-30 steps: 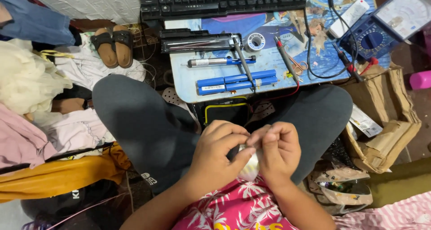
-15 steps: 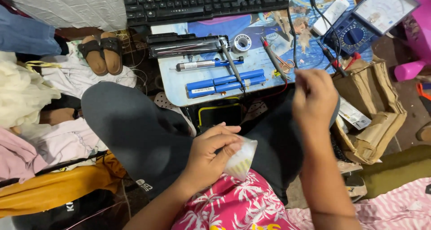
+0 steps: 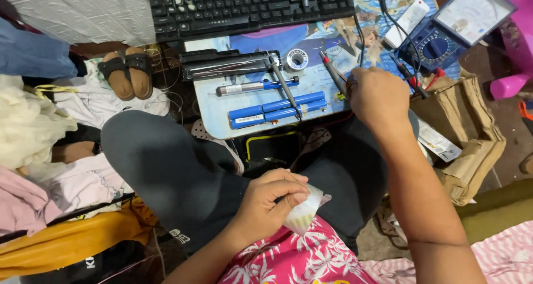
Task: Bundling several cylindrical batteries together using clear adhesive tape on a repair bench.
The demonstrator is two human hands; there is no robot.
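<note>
Your left hand [image 3: 266, 203] is pinching a small plastic packet [image 3: 304, 212], light and limp, so grip its edge. Your right hand [image 3: 380, 98] is curling over the red-tipped probe [image 3: 333, 73]; its grasp is possibly closed, but I cannot tell.

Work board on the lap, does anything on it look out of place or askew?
The work board rests unevenly across the knees. The blue battery cells lie slanted, and a pair of sandals sits beside it among clothes.
</note>
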